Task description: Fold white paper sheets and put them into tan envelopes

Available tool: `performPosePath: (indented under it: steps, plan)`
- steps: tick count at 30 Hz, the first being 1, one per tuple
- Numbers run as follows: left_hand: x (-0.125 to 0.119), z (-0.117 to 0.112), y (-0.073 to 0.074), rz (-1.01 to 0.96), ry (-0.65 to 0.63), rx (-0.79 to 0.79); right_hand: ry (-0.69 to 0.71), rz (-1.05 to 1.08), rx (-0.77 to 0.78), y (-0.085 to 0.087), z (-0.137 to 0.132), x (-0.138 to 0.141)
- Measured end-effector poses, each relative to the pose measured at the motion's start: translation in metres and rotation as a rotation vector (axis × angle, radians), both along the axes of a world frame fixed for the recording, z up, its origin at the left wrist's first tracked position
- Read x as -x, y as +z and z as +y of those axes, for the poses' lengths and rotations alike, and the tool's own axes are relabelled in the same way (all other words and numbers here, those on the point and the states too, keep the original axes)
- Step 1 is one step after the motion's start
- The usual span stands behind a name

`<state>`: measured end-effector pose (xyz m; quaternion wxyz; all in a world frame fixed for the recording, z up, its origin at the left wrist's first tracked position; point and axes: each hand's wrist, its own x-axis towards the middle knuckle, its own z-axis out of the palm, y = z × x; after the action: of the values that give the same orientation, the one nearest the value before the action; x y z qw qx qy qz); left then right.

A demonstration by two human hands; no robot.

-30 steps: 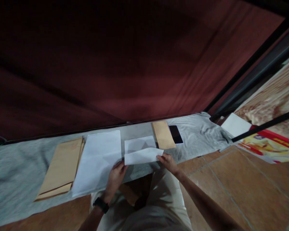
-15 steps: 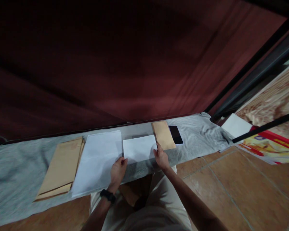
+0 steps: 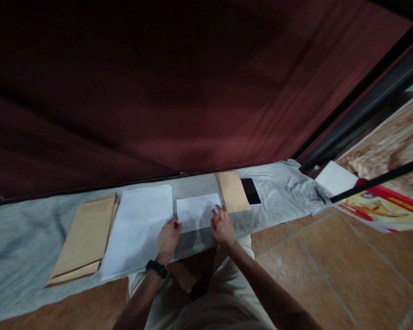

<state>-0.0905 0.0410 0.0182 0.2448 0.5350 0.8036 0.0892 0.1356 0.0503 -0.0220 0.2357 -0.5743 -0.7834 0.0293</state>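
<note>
A folded sheet of white paper [image 3: 194,211] lies in front of me on the grey cloth. My left hand [image 3: 168,237] is closed at its lower left corner, thumb and fingers pinched on the edge. At the lower right corner, my right hand [image 3: 222,227] has bent fingers over the paper and the thumb near its front edge. Left of the folded sheet is a stack of larger white paper [image 3: 141,224], close beside my left hand. A small brown envelope stack [image 3: 234,192] lies just beyond my right hand.
Large brown envelopes [image 3: 84,233] lie at the left on the grey cloth [image 3: 17,247]. A dark-screened phone [image 3: 251,191] rests right of the small envelopes. Behind the narrow surface hangs a dark red curtain [image 3: 192,114]. A dark metal bar [image 3: 382,178] crosses at the right.
My right hand has shifted left from the sheet's right edge onto its lower right part, its fingers now over the paper. My left hand stays at the left corner.
</note>
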Motion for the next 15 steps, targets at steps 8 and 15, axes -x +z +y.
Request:
performPosePath:
  steps: [8,15]
  plan:
    - [0.000,0.004,0.002,-0.011,-0.010,-0.009,0.180,0.015,0.074,-0.002,0.020,0.042]
    - [-0.011,-0.007,0.003,0.145,-0.032,-0.165,0.143,-0.050,0.108,-0.016,0.021,0.043]
